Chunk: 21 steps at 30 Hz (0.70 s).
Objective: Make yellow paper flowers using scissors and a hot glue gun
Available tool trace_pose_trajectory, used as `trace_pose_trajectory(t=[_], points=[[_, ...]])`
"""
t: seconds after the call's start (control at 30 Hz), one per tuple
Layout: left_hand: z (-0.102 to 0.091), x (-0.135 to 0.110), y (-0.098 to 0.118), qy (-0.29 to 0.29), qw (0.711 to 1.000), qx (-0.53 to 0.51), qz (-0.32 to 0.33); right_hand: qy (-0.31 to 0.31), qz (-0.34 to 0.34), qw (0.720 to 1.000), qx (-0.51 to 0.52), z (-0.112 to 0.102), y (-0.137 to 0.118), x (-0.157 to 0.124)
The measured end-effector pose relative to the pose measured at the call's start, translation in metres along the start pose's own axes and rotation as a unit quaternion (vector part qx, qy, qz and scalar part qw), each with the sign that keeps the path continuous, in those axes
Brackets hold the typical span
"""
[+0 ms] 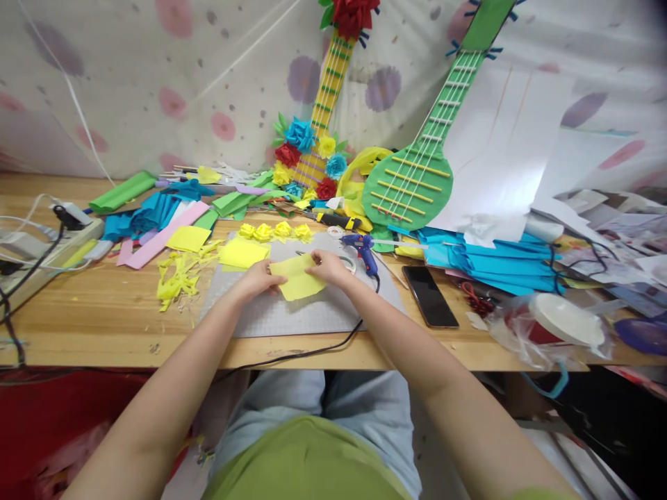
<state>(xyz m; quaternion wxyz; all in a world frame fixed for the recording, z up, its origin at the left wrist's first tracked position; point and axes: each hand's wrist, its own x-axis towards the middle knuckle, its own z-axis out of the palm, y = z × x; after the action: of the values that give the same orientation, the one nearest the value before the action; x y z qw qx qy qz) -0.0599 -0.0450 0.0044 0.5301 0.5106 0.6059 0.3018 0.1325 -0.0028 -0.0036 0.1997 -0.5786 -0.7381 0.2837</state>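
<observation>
A piece of yellow crepe paper (pixel 299 279) is stretched between my two hands above the grey cutting mat (pixel 313 321). My left hand (pixel 260 279) pinches its left edge, and my right hand (pixel 329 268) pinches the upper right corner. Just beyond my left hand lies a stack of yellow paper pieces (pixel 244 253). Several small yellow paper flowers (pixel 262 232) stand in a row behind that stack. Close to my right hand are a blue glue gun (pixel 361 253) and a white roll of tape (pixel 348 264). Scissors behind the held paper are partly hidden.
Yellow scraps (pixel 178 276) and coloured paper strips (pixel 167 236) lie left. A green paper guitar (pixel 411 184) and a flower-trimmed yellow one (pixel 326 104) lean on the wall. A phone (pixel 429 296), blue paper (pixel 490 262) and a bagged tub (pixel 557 321) are right. The glue gun cord (pixel 307 354) crosses the front.
</observation>
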Motion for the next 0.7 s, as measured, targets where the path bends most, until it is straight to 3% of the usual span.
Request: trace_pose_trajectory(t=[0.3,0.5,0.7], points=[[-0.009,0.018,-0.016,0.138,0.986,0.054,0.082,0.029,-0.011,0.999,-0.019,0.003,-0.002,0.021],[-0.026,0.012,-0.007,0.215,0.973,0.010,0.088,-0.017,-0.067,0.994,-0.083,0.003,-0.007,0.016],[-0.045,0.025,-0.013,0.292,0.944,0.073,0.135,-0.025,-0.111,0.987,-0.114,0.007,-0.010,0.013]])
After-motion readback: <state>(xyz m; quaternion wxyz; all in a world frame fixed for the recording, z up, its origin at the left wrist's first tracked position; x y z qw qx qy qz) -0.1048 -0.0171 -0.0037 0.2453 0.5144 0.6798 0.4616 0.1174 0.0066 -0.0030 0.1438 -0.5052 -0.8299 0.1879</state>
